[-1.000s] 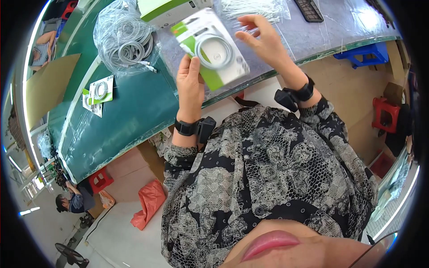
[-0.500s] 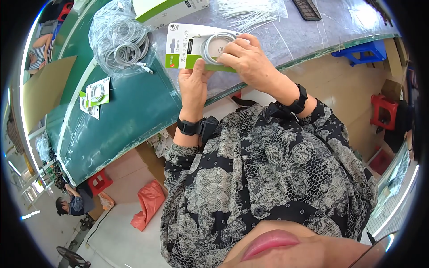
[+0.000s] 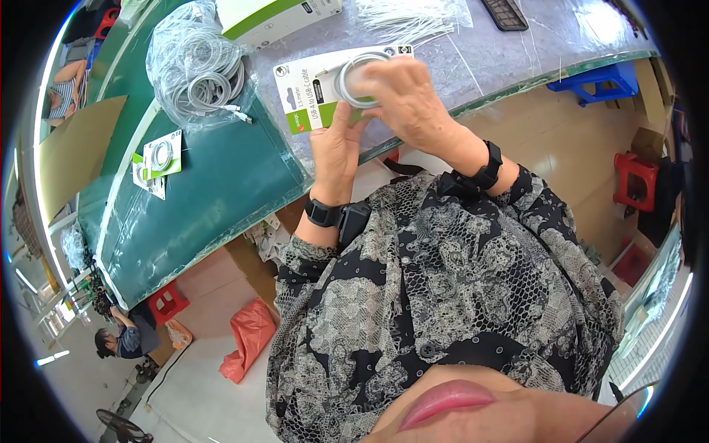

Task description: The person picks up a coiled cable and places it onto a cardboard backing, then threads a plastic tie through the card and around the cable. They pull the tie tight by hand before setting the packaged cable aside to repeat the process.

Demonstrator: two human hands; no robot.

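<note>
A white and green cardboard packaging card (image 3: pixel 299 87) is tilted over the table's near edge. My left hand (image 3: pixel 338 151) holds it from below, thumb on the front and the other fingers behind. On the card's face lies a coiled light grey USB cable (image 3: pixel 344 83), with one plug pointing left. My right hand (image 3: pixel 417 103) is at the right side of the coil, its fingers bent over it. Motion smears those fingertips, so whether they grip the cable is unclear. Both wrists wear black straps.
A clear plastic bag of coiled grey cables (image 3: pixel 199 70) sits to the left. Below it lie carded cables (image 3: pixel 159 156) on the green table mat (image 3: pixel 221 173). Farther back are a white-green box (image 3: pixel 277 21), white cable ties (image 3: pixel 402 18) and a black tray (image 3: pixel 506 13). A blue stool (image 3: pixel 602 83) stands right.
The card has tilted, its left end moving nearer to me, and its upper right corner now shows. My left hand has shifted slightly right and nearer; my right fingers have moved and blurred over the coil.
</note>
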